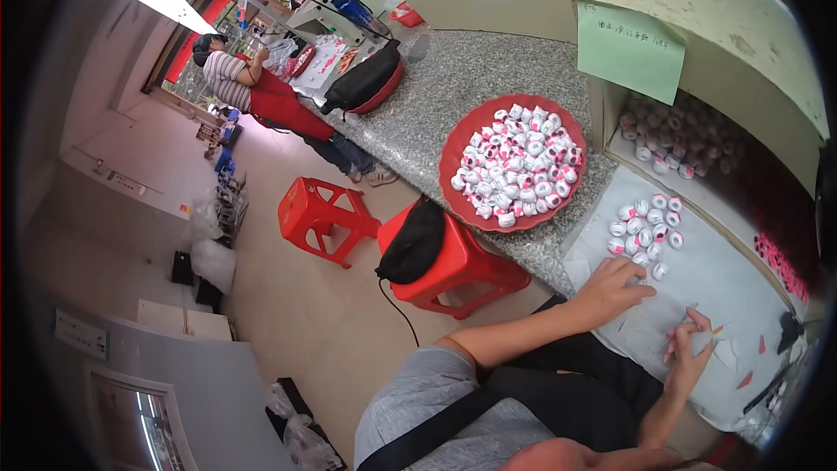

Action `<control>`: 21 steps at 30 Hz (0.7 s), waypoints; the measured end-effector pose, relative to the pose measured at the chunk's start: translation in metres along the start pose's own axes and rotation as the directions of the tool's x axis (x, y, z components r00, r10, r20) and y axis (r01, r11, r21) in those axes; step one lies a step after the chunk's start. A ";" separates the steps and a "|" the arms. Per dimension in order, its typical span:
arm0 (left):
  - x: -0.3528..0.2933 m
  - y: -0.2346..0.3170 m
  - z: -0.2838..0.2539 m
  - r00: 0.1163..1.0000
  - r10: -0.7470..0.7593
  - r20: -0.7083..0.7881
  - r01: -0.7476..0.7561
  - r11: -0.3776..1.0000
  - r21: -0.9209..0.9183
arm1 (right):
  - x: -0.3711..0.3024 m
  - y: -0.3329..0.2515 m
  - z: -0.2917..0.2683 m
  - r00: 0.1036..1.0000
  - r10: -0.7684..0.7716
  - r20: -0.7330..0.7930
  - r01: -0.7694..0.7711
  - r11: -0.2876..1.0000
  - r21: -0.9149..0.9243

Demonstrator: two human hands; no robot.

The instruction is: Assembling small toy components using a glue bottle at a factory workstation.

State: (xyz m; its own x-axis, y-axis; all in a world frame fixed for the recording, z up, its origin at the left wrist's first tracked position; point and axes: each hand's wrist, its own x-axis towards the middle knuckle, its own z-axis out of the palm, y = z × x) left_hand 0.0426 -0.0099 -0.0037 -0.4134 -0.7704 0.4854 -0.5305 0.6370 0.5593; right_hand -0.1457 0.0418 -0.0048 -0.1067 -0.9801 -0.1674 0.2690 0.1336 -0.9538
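Note:
My left hand (613, 290) lies on a white paper sheet (728, 283), fingers spread and fingertips touching the near end of a small cluster of white-and-pink round pieces (647, 231). My right hand (689, 353) is closer to me on the same sheet, pinched on a thin stick with an orange tip (715, 331). A red plate (453, 150) heaped with several more of the pieces stands to the left on the grey stone counter (453, 78).
An open cardboard box (697, 17) with more pieces inside and a green note (629, 48) stands behind the sheet. A black bag (366, 80) lies on the counter. Below are two red stools (321, 214), one under a black bag (413, 242). A person in a striped shirt (228, 77) works farther off.

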 end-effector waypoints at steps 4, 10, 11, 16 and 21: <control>0.004 -0.006 0.003 0.997 0.071 -0.012 -0.070 0.996 0.059 | -0.003 -0.002 -0.003 1.000 -0.008 -0.018 0.008 1.000 0.012; 0.022 -0.004 -0.004 0.993 0.100 0.068 -0.101 0.995 0.012 | -0.010 -0.012 -0.005 0.995 -0.005 -0.098 0.004 1.000 -0.004; 0.025 -0.004 -0.010 0.993 0.104 0.062 -0.106 0.994 0.021 | -0.008 -0.013 -0.002 0.999 0.002 -0.046 -0.002 1.000 0.005; 0.075 -0.008 -0.022 0.977 0.178 0.120 -0.190 0.978 0.091 | -0.009 -0.015 -0.006 0.999 0.025 -0.039 -0.023 0.998 0.067; 0.146 -0.023 0.002 0.957 0.279 0.075 -0.288 0.946 0.150 | -0.011 -0.018 -0.006 0.998 0.022 -0.056 -0.018 0.997 0.076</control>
State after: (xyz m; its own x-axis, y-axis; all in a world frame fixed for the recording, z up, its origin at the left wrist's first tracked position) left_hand -0.0073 -0.1372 0.0536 -0.5995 -0.5617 0.5702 -0.4938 0.8202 0.2888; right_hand -0.1551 0.0514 0.0128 -0.1540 -0.9672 -0.2018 0.3428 0.1392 -0.9290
